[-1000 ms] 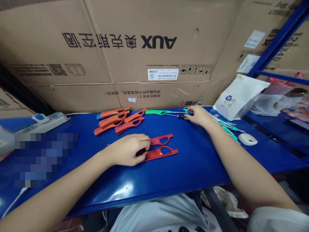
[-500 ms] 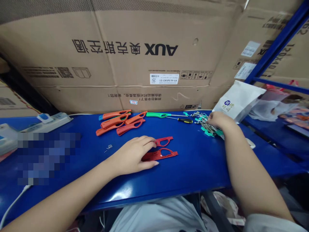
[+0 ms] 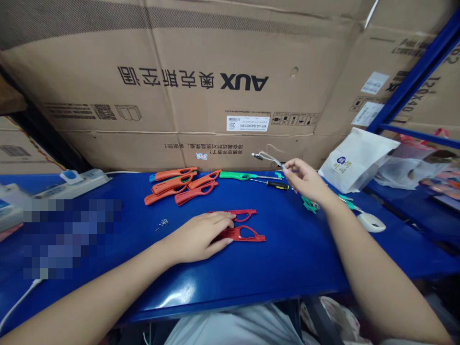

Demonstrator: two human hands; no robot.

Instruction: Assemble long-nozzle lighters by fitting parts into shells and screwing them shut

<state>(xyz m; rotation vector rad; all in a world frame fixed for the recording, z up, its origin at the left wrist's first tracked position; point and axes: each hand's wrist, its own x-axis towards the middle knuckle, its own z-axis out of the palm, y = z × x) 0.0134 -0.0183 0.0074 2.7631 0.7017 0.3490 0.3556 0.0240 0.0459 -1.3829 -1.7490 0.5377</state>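
Note:
My left hand (image 3: 201,235) lies flat with fingers stretched over the near red plastic handle shell (image 3: 247,234); a second red shell (image 3: 244,213) lies just behind it on the blue table (image 3: 287,254). My right hand (image 3: 305,181) is raised above the table's back right, pinching a thin metal rod part with a wire end (image 3: 268,157). Below that hand lie a teal part (image 3: 308,204) and a black-and-yellow screwdriver (image 3: 275,185).
Several orange handle shells (image 3: 176,184) and a green lighter body (image 3: 239,176) lie at the back. A power strip (image 3: 72,182) sits far left, a white paper bag (image 3: 355,153) and a white oval object (image 3: 372,222) at right. Large cardboard boxes (image 3: 215,81) wall the back.
My right hand left the pile of teal parts and lifted up and left with a thin metal rod part pinched in it. My left hand stayed on the red shell.

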